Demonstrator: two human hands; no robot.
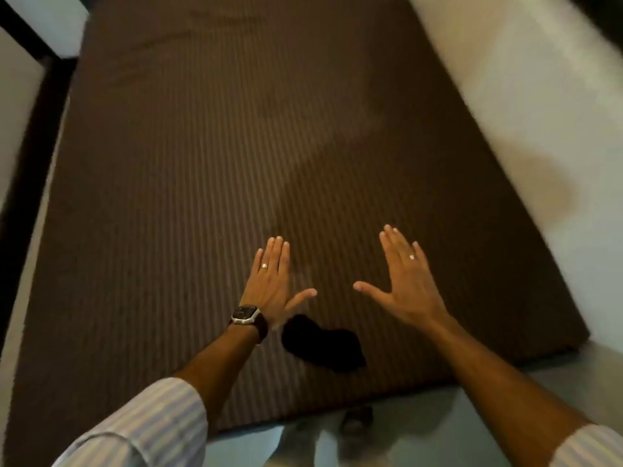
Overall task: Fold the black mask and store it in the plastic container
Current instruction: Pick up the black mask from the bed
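The black mask [325,345] lies crumpled on a brown striped bed sheet [202,183], near the bed's front edge. My left hand [273,284] hovers flat just beyond the mask's left end, fingers stretched out, a watch on the wrist and a ring on one finger. My right hand [403,278] is spread flat further right and beyond the mask, holding nothing. Neither hand touches the mask. No plastic container is in view.
The bed fills most of the view. A pale wall [539,112] runs along its right side. A dark frame [37,123] and pale floor lie to the left. Below the bed's front edge I see pale floor [472,416] and my feet [354,423].
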